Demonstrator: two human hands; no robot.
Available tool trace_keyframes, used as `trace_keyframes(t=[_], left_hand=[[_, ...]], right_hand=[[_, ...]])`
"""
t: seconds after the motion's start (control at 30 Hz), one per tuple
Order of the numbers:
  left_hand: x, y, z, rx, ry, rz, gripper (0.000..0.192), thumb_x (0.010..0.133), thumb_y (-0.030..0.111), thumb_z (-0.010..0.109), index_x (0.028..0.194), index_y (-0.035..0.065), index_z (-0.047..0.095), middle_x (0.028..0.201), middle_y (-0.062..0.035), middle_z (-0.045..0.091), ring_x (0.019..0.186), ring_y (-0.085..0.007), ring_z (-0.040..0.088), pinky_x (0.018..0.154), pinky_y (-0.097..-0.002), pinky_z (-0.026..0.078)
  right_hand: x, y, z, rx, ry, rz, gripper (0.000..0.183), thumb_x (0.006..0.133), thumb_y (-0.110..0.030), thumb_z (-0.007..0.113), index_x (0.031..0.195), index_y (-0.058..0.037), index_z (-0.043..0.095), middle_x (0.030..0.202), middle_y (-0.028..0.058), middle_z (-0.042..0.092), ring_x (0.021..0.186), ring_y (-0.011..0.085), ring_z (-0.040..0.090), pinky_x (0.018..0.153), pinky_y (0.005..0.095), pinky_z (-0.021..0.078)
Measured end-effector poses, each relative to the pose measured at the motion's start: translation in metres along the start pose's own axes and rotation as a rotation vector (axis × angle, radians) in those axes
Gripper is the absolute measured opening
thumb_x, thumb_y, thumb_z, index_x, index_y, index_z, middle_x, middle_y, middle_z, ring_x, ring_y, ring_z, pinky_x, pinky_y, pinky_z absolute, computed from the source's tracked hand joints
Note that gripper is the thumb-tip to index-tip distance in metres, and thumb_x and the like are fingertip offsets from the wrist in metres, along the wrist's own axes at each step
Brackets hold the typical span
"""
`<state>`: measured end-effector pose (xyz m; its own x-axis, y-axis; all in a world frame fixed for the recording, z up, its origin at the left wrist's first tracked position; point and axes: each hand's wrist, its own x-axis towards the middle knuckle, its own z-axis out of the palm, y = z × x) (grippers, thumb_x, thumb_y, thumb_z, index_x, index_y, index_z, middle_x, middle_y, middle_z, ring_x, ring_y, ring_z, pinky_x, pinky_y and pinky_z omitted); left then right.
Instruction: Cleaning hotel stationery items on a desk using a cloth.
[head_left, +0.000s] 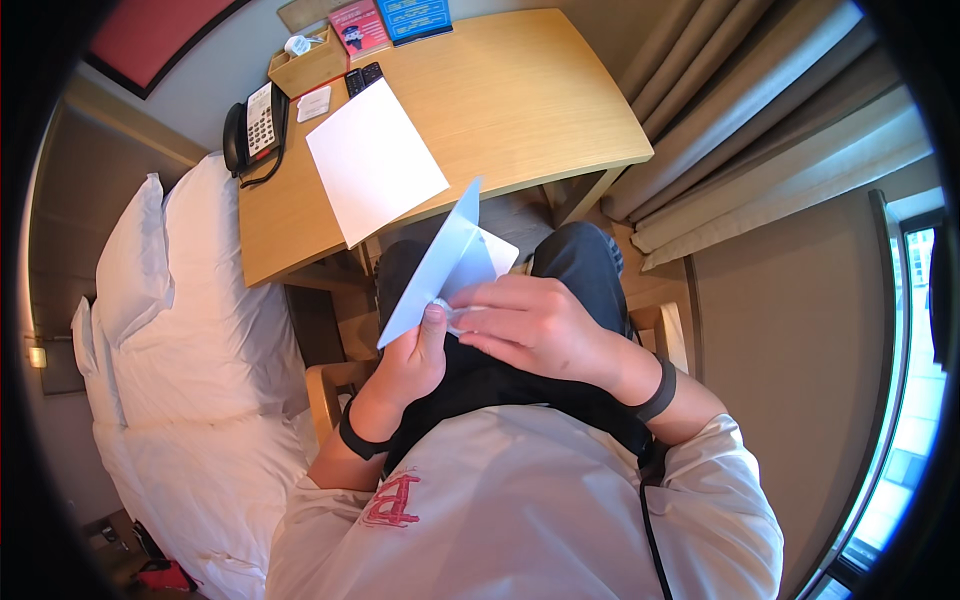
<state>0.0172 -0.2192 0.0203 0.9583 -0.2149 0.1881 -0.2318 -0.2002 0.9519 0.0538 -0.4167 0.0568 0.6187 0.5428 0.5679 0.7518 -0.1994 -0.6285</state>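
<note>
Above my lap, my left hand (420, 356) grips the lower edge of a thin white board (435, 262), its thumb on the near side. The board is tilted steeply. A second, smaller white panel (491, 255) with rounded corners meets it at an angle; my right hand partly hides how they join. My right hand (532, 322) reaches in from the right, fingers bent around a crumpled white tissue or wipe (455, 319) pressed near the base of the board. Ahead on the wooden desk (525, 112), a blank white sheet (375, 161) lies flat, one corner over the front edge.
A black desk telephone (259, 127) with a coiled cord stands at the desk's left. Behind it are a white coaster (313, 104), remote controls (364, 77), a wooden box (311, 64) and two printed signs (415, 19). A bed (202, 375) is left, curtains (720, 90) right.
</note>
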Motion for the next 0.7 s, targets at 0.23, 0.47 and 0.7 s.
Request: trace_keyframes(t=[0.23, 0.47, 0.7], left_hand=[[0.004, 0.000, -0.007, -0.134, -0.066, -0.015, 0.052, 0.106, 0.031, 0.036, 0.142, -0.0060, 0.037, 0.136, -0.0188, 0.050, 0.125, -0.0252, 0.048, 0.106, -0.0352, 0.036], [0.010, 0.014, -0.009, -0.003, -0.037, 0.063, 0.051, 0.106, 0.030, 0.036, 0.144, -0.0051, 0.034, 0.135, -0.0167, 0.050, 0.121, -0.0238, 0.050, 0.102, -0.0347, 0.038], [0.007, 0.011, -0.008, -0.169, -0.128, -0.026, 0.051, 0.106, 0.028, 0.038, 0.147, -0.0018, 0.034, 0.114, -0.0126, 0.056, 0.086, -0.0153, 0.059, 0.078, -0.0262, 0.047]], right_hand=[[0.009, -0.002, -0.032, 0.189, -0.161, -0.051, 0.017, 0.077, -0.004, 0.076, 0.093, -0.0021, 0.069, 0.100, 0.0108, 0.068, 0.081, 0.0273, 0.067, 0.068, 0.0345, 0.0544], [0.008, -0.005, -0.020, 0.159, -0.016, 0.059, 0.018, 0.077, -0.004, 0.076, 0.093, -0.0001, 0.068, 0.098, 0.0126, 0.068, 0.079, 0.0286, 0.068, 0.069, 0.0337, 0.0552], [0.005, 0.000, -0.004, 0.116, 0.052, 0.158, 0.016, 0.077, -0.008, 0.074, 0.092, -0.0035, 0.069, 0.093, 0.0081, 0.067, 0.078, 0.0274, 0.066, 0.068, 0.0351, 0.0554]])
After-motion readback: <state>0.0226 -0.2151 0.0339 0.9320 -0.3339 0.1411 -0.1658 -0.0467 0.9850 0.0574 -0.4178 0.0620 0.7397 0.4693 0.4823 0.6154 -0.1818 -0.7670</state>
